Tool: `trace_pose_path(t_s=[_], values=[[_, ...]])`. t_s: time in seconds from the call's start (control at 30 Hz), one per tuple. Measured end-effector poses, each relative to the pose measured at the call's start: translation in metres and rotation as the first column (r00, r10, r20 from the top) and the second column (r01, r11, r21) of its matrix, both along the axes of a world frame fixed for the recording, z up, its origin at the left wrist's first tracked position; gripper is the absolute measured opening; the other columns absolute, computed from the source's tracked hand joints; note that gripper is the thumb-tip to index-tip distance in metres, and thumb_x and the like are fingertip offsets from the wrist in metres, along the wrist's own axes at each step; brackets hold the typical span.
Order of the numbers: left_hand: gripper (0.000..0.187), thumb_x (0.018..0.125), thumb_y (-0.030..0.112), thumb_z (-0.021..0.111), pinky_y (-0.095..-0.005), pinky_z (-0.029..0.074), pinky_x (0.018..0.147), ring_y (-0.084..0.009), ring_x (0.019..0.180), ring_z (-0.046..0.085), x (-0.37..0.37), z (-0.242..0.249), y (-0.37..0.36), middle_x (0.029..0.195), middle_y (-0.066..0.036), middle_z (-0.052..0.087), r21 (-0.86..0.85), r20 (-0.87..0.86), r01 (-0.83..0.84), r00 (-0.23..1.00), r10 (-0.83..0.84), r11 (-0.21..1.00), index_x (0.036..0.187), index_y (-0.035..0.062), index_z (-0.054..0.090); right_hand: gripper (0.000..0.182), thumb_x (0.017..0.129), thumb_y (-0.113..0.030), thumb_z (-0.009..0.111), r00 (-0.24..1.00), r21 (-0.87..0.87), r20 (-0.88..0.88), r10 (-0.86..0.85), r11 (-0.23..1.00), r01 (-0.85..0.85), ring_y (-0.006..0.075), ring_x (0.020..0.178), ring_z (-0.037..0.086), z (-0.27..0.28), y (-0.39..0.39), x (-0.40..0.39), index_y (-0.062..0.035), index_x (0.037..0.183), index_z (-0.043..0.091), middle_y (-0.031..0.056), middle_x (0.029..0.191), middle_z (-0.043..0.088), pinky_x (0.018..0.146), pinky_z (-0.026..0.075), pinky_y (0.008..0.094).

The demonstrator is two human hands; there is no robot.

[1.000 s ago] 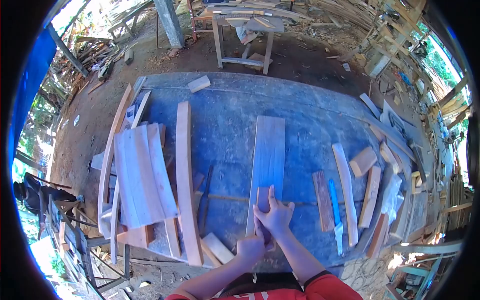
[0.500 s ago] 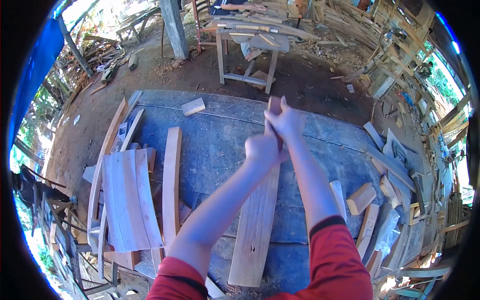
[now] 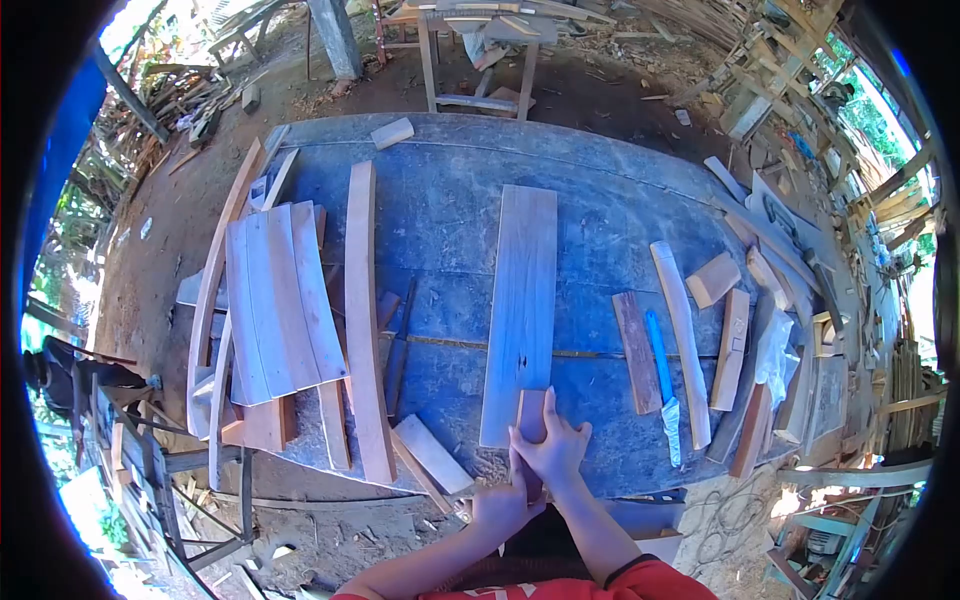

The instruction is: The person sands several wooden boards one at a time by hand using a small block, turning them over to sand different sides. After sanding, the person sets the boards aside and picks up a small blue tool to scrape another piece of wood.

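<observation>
A pale flat wooden board (image 3: 524,290) lies lengthwise in front of me on the worn blue-grey table. At its near end, both hands grip a narrow reddish-brown wooden block that looks like a hand plane (image 3: 532,408). My right hand (image 3: 552,450) is closed round its front part, thumb stretched forward along it. Behind it and lower, my left hand (image 3: 500,512) is closed on the rear part, close to my body. The block's underside and much of its rear are hidden by the fingers.
On the left lie a curved slatted panel (image 3: 282,300) and a long curved wooden piece (image 3: 367,320). Right of the board are a dark wood strip (image 3: 638,352), a blue-handled tool (image 3: 660,365) and several offcuts. A second workbench (image 3: 480,25) stands beyond the table.
Both hands have drawn the hand plane back from the board's far end to its near end, towards my body. The view has shifted, showing more of the table's near side.
</observation>
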State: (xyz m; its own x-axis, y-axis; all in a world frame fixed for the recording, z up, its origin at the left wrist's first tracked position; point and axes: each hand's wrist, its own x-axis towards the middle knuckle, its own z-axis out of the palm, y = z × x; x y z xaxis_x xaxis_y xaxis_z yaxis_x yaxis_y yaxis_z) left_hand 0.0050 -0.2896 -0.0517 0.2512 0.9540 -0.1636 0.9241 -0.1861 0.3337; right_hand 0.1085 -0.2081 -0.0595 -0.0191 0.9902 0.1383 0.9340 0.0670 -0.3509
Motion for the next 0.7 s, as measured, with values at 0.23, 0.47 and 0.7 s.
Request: trace_pose_path(t_s=[0.23,0.47,0.7], values=[[0.104,0.069,0.059,0.059,-0.0299,0.035,0.029,-0.0123,0.029,0.043,0.008,-0.007,0.125,0.039,0.001,0.046,-0.017,0.011,-0.006,1.0,0.006,1.0,0.132,-0.0139,0.02,0.078,0.065,-0.049,0.065,1.0,0.016,-0.031,0.0,1.0,0.0,0.0214,0.05,0.055,-0.012,0.12,0.007,-0.0053,0.127,0.045,0.0096,0.063,0.06,0.066,0.031,0.0399],[0.101,0.069,0.052,0.056,-0.0359,0.048,0.043,-0.0227,0.047,0.06,0.018,-0.003,0.401,0.06,-0.008,0.061,0.059,-0.026,-0.088,0.996,0.09,0.994,0.135,-0.0103,0.012,0.081,0.067,-0.052,0.062,0.996,-0.103,-0.045,-0.081,0.992,0.076,0.0296,0.086,0.062,0.004,0.405,0.005,-0.009,0.132,0.041,0.0163,0.091,0.065,0.091,0.031,0.0466],[0.102,0.069,0.059,0.055,-0.0349,0.049,0.048,-0.0236,0.055,0.062,0.014,0.064,0.47,0.066,-0.008,0.063,0.158,-0.102,-0.077,0.99,0.094,0.984,0.136,-0.0064,0.015,0.083,0.064,-0.053,0.063,0.984,-0.008,-0.142,-0.111,0.994,0.111,0.0308,0.089,0.062,0.068,0.466,0.001,-0.009,0.131,0.041,0.0177,0.094,0.064,0.088,0.041,0.0405]])
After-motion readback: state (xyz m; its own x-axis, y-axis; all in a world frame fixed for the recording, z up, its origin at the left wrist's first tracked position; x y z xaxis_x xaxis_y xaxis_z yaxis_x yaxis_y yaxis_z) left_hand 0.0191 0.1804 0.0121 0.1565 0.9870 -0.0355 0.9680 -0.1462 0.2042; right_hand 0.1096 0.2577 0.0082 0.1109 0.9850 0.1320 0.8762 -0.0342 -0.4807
